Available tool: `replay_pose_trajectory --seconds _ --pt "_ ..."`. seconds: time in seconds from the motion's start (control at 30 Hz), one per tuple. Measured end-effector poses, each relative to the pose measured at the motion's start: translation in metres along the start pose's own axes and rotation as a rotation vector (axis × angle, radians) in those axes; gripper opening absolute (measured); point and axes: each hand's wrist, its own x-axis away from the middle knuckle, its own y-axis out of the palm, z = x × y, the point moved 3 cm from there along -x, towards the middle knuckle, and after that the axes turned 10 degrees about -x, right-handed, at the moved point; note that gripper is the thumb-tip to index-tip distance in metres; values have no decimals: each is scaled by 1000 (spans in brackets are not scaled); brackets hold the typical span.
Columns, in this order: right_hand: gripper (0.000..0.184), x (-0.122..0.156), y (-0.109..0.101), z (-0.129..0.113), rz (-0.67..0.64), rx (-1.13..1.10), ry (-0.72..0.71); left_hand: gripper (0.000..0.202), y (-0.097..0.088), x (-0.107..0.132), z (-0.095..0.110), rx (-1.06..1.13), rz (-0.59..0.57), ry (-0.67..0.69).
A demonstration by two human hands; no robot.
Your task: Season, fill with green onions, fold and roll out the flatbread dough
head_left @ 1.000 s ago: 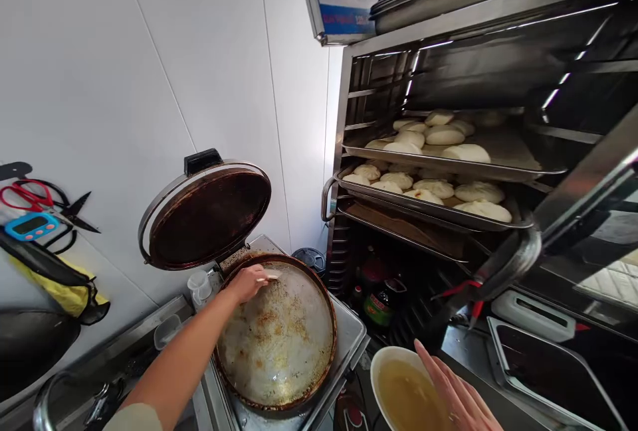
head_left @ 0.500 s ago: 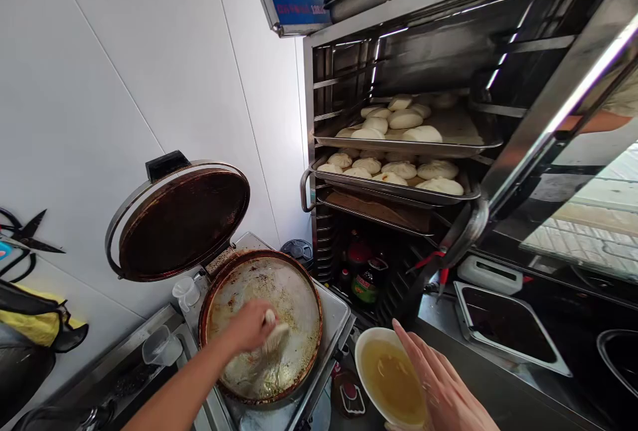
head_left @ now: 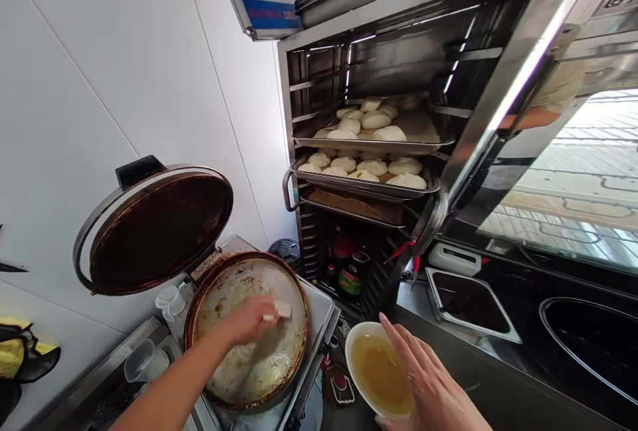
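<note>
My left hand [head_left: 252,320] is closed around the handle of a pale, flat oil brush [head_left: 284,309]. It is over the round griddle [head_left: 284,278], whose greasy surface has brown spots and a rusty rim. I cannot tell whether the bristles touch the metal. Hinged at the back left, the dark lid [head_left: 164,235] stands raised. To the right of the griddle, my right hand [head_left: 426,381] grips a white bowl [head_left: 351,361] by its right side. Yellowish oil [head_left: 379,370] fills much of the bowl, which looks tilted. The thumb is mostly hidden beneath it.
A metal rack [head_left: 294,95] behind holds trays of pale buns [head_left: 376,119]. Plastic cups [head_left: 142,359] stand left of the griddle. Bottles [head_left: 351,276] sit low in the rack. A rectangular pan [head_left: 471,301] and a round dark well [head_left: 593,344] lie at right.
My left hand has turned the brush, so its head now points right across the griddle rather than down. The view has swung right. My right hand still holds the bowl.
</note>
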Motion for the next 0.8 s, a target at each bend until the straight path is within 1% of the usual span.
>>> replay_pose_trajectory --seconds 0.03,0.07,0.1,0.13,0.17,0.2,0.23,0.27,0.3,0.37,0.43,0.47,0.5,0.57,0.6,0.63,0.7,0.73,0.77,0.8 --pt "124 0 1 1 1 -3 1 21 1 21 10 13 -55 33" --pt "125 0 1 3 -4 -8 1 21 -2 43 16 26 -109 47" --pt "125 0 1 3 -9 -15 4 21 -6 63 16 43 -160 26" --pt "126 -1 2 3 -15 -22 7 20 -14 80 10 55 -183 -24" --pt "126 -1 2 3 -16 -28 14 19 -22 92 -1 59 -175 -88" --pt "125 -1 2 2 -19 -33 21 18 -31 98 -14 56 -140 -155" --pt "125 -1 3 1 -21 -37 32 18 -40 98 -30 43 -83 -211" --pt "124 -1 3 -1 -26 -38 42 20 -49 92 -46 25 -16 -252" --pt "123 0 4 -2 -33 -39 49 23 -55 81 -61 5 51 -278" --pt "123 0 6 -7 -55 -35 53 28 -62 46 -86 -26 158 -303" --pt "124 0 7 -12 -68 -28 43 32 -60 6 -99 -38 241 -316" --pt "124 0 7 -14 -74 -25 36 34 -55 -13 -100 -36 267 -313" --pt "124 -1 7 -17 -78 -22 31 35 -49 -28 -96 -29 279 -300" --pt "125 -1 6 -21 -84 -20 20 35 -30 -47 -77 -6 258 -236" --pt "125 -1 5 -22 -85 -21 13 32 -19 -49 -64 8 224 -186" --pt "125 -1 4 -23 -83 -24 7 29 -9 -46 -49 24 179 -131" --pt "124 -1 2 -24 -79 -36 -4 23 3 -25 -18 56 74 -29" --pt "123 0 1 -23 -77 -43 -6 21 4 -8 -5 72 13 13" --pt "122 0 0 -23 -77 -50 -6 22 0 10 6 86 -51 39" --pt "122 1 -2 -22 -77 -57 -4 23 -7 30 14 93 -112 49"
